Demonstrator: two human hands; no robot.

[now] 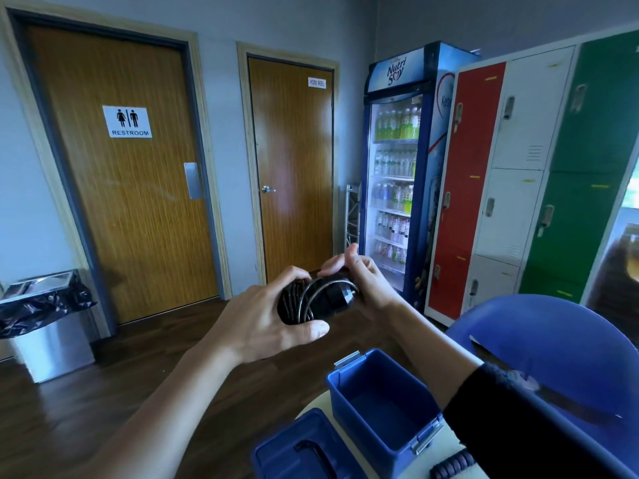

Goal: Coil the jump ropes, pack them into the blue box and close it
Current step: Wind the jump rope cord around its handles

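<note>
A black jump rope [304, 300], wound into a tight coil round its handles, is held up in the air at chest height. My left hand [266, 319] grips the coil from the left and below, thumb under it. My right hand [359, 278] grips the handle end on the right, fingers curled over the top. Below them the blue box [382, 404] stands open and looks empty on a pale table. Its blue lid [301, 451], with a black handle, lies beside it to the left. Part of another ribbed black handle [453, 465] shows at the bottom edge.
A blue chair back [553, 340] stands right of the box. Further off are coloured lockers [518, 174], a drinks fridge [397, 174], two wooden doors and a steel bin [48, 326] on a dark wood floor.
</note>
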